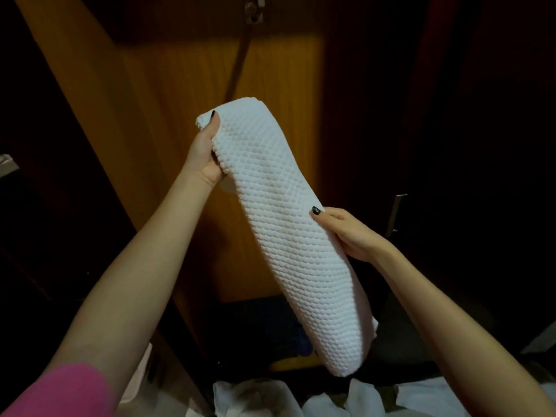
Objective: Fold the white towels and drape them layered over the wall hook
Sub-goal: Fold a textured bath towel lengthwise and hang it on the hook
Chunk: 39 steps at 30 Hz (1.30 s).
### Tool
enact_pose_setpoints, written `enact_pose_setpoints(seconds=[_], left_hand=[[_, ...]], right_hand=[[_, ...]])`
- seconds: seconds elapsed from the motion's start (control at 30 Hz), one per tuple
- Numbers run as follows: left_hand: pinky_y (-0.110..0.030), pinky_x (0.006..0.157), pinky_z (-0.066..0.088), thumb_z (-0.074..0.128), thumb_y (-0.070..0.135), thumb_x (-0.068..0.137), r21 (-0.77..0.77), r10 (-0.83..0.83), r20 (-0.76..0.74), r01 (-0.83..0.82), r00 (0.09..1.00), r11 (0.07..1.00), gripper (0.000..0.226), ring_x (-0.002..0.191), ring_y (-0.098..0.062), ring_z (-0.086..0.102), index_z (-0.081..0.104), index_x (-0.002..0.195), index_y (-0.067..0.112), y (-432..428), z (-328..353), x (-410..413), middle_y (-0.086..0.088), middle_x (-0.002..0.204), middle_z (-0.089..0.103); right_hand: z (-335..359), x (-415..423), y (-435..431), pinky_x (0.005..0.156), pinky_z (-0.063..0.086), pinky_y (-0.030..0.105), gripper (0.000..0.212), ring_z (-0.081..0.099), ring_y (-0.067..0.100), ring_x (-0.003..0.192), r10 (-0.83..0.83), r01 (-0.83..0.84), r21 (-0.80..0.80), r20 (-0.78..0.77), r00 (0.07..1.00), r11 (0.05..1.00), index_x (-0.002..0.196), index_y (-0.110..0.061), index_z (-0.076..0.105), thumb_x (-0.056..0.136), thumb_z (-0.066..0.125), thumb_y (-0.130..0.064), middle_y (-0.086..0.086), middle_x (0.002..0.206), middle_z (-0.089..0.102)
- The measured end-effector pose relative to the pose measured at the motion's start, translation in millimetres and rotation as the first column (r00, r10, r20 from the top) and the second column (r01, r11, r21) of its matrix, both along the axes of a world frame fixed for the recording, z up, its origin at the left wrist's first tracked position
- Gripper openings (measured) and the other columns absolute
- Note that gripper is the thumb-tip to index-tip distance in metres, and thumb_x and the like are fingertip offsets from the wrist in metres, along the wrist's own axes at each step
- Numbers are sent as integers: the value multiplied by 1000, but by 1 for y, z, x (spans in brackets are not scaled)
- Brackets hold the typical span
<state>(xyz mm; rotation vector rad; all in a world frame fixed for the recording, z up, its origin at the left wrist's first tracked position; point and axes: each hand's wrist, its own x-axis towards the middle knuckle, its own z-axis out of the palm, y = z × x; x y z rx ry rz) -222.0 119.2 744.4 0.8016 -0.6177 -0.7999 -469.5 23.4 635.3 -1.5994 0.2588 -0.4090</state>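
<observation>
Below the wall hook [254, 12], left hand [207, 155] pinches the folded white towel [279, 230] at its top corner; right hand [350, 233] grips its right edge, midway down.

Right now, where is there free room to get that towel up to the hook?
Open air between the white waffle-weave towel and the metal wall hook, beside its hanging brown strap. Crowded below: rumpled white cloths.
</observation>
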Motion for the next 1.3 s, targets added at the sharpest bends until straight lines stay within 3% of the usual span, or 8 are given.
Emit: enact_pose_setpoints(seconds=[0.2, 0.47, 0.53, 0.63, 0.77, 1.03, 1.17, 1.3], left_hand=[[-42, 71, 59, 49, 32, 101, 6, 22, -23, -22, 999, 1000, 28, 93, -28, 72, 60, 112, 9, 1, -15, 1, -11, 99, 75], [-48, 52, 57, 64, 19, 91, 88, 97, -212, -80, 972, 993, 23, 73, -33, 73, 60, 107, 4, 9, -26, 7, -16, 87, 75], [-53, 61, 58, 70, 14, 83, 98, 117, -264, -94, 957, 991, 32, 78, -36, 73, 61, 112, 5, 11, -25, 8, -17, 95, 74], [-57, 82, 55, 75, 14, 77, 75, 146, -315, -129, 938, 989, 46, 89, -36, 72, 60, 120, 6, 17, -13, 10, -17, 105, 73], [-47, 63, 59, 66, 23, 90, -31, 111, -292, -126, 950, 992, 24, 84, -32, 73, 65, 109, 7, 21, 13, 13, -16, 99, 74], [-46, 76, 52, 61, 26, 94, -13, 88, -232, -94, 969, 995, 30, 103, -29, 62, 58, 119, 11, 28, 75, 37, -13, 120, 65], [-36, 57, 56, 65, 21, 90, -80, 121, -205, -140, 971, 987, 33, 94, -24, 66, 57, 121, 11, 27, 110, 49, -9, 107, 68], [-34, 60, 59, 68, 27, 90, -109, 144, -88, -153, 986, 982, 37, 97, -22, 68, 57, 122, 15, 18, 145, 65, -7, 110, 69]], right_hand=[[-6, -4, 1, 78, 56, 27, 39, 72, 20, 90, -6, -32, -200, -185, 983, 979, 96, -11, 76, 93, 57, -45, 5, 99, 75], [-9, -6, -11, 51, 40, 20, 22, 55, 0, 55, -532, 480, -447, 13, 847, 754, 73, -20, 66, 90, 68, -34, -12, 61, 62], [0, -7, -18, 63, 37, 25, 17, 50, 1, 69, -567, 501, -578, 78, 820, 644, 92, -16, 66, 91, 65, -32, -13, 76, 58], [29, -11, -31, 70, 38, 19, 53, 51, 1, 87, -550, 445, -643, 45, 834, 623, 141, -30, 44, 93, 64, -30, -17, 97, 54], [68, -6, -45, 53, 33, 23, 21, 53, 10, 67, -646, 457, -737, 35, 762, 498, 104, -16, 63, 93, 60, -34, -8, 72, 53], [168, 9, -49, 66, 48, 32, 18, 62, 17, 73, -607, 517, -660, 115, 786, 545, 90, -18, 62, 91, 62, -36, 2, 83, 65], [215, 21, -53, 49, 46, 21, 30, 62, 10, 56, -571, 577, -560, 211, 793, 595, 80, -14, 63, 88, 67, -43, -5, 66, 65], [254, 41, -64, 44, 42, 15, 30, 59, 6, 48, -528, 606, -432, 300, 795, 668, 71, -18, 58, 88, 70, -39, -9, 56, 62]])
